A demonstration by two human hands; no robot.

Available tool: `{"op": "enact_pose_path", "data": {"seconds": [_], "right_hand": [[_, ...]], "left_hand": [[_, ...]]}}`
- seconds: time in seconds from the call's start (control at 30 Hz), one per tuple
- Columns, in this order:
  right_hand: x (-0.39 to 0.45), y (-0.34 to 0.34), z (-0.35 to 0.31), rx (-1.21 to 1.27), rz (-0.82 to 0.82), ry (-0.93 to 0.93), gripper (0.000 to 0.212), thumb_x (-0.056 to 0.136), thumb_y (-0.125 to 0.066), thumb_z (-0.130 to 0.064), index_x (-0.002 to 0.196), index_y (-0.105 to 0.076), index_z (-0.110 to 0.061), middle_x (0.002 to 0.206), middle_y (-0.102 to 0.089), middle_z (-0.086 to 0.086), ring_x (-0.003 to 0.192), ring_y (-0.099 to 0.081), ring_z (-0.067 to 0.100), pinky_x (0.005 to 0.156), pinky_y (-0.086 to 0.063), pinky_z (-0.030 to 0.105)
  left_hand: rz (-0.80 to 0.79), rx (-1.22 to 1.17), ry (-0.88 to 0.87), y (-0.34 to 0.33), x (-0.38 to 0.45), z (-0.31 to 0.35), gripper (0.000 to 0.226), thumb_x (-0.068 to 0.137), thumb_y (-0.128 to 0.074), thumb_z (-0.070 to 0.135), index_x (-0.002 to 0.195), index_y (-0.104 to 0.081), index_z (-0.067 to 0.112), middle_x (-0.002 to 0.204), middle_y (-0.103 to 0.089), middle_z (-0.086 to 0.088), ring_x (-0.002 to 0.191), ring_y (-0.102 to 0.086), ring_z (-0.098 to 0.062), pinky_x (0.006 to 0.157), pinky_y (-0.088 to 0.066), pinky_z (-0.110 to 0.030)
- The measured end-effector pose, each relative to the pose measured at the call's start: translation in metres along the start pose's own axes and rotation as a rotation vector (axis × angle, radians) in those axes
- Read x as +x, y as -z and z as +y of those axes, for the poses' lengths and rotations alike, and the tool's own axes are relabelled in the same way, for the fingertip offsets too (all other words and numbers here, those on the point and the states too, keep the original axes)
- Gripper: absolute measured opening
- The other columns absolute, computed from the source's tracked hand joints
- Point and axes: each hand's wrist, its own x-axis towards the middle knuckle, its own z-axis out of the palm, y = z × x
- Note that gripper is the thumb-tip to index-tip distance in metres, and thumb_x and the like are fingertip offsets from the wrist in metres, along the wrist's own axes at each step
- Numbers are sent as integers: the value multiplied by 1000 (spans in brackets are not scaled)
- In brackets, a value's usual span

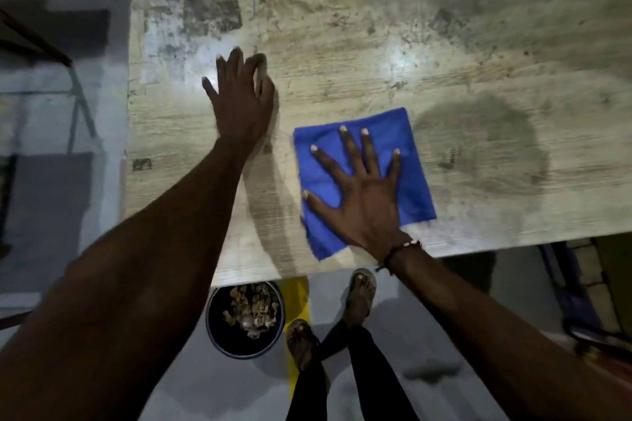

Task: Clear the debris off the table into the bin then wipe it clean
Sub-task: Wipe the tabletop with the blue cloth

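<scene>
A folded blue cloth lies flat on the worn wooden table near its front edge. My right hand presses down on the cloth with fingers spread straight. My left hand rests on the bare tabletop to the left of the cloth, fingers extended and holding nothing. Damp, darker wipe marks show on the wood to the right of the cloth and between my two hands. A round dark bin stands on the floor just under the table's front edge, with brownish debris inside.
My sandalled feet stand on the grey floor beside a yellow floor line. A blue-framed object sits under the table at right. A metal frame stands left of the table.
</scene>
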Motion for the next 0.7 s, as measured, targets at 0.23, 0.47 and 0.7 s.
{"op": "enact_pose_path", "data": {"seconds": [0.23,0.47,0.7], "right_hand": [[134,14,86,15,35,-309,77,90,-38,-88,159,-34,-53,177,-17,-1,163,-13,32,121,-7,77],[44,7,-9,28,-88,30,77,94,-40,-84,162,-31,-50,178,-6,-2,165,2,28,123,-1,72],[180,6,81,-18,6,-231,77,92,-35,-87,161,-31,-53,178,-14,-1,164,-11,32,121,-6,76]], "left_hand": [[48,40,8,-3,6,2,49,105,-32,48,146,-55,32,166,-40,0,158,-27,-28,124,-19,-62],[81,62,3,-3,9,-1,44,107,-41,47,145,-58,33,163,-45,0,155,-34,-28,120,-27,-61],[74,38,17,-2,7,3,43,106,-44,47,146,-56,34,166,-41,1,158,-28,-26,124,-20,-60]]}}
